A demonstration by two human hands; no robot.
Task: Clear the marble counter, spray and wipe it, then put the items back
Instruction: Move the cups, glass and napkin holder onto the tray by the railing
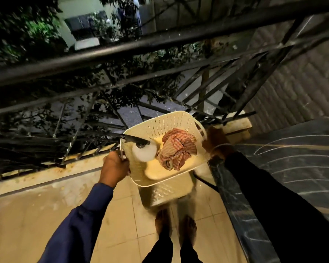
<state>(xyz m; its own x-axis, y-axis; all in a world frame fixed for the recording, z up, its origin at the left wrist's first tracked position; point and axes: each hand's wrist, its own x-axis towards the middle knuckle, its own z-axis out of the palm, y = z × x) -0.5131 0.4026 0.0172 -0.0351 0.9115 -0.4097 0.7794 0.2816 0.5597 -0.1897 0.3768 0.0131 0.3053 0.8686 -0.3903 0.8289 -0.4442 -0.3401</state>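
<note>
Head view, looking down; all places are given relative to the basket (160, 120).

Left of the basket: a tiled floor (46, 215) is lying below it, and a dark railing (122, 52) is running behind it. A blue sleeve (80, 215) is reaching up toward the basket's left side. The left hand (115, 166) is gripping the basket's left rim at the handle, with its fingers curled round the edge.

Centre: the basket, cream and perforated, is being held in the air above the floor and is tilting toward the camera. Inside it, against the left wall, a white spray bottle (144, 150) is standing with its black trigger head pointing left over the rim. Just right of the bottle, still inside the basket, a crumpled red-checked cloth (177, 149) is lying on the bottom and touching the bottle's side. Below the basket, two bare feet (163, 223) are standing on the tiles.

Right of the basket: the right hand (217, 141) is sitting against the right rim near the second handle. Motion blur is hiding its fingers, so its grip cannot be told. Further right, the dark marble counter (283, 158), veined in white, is lying just beside the basket, under the right forearm.
</note>
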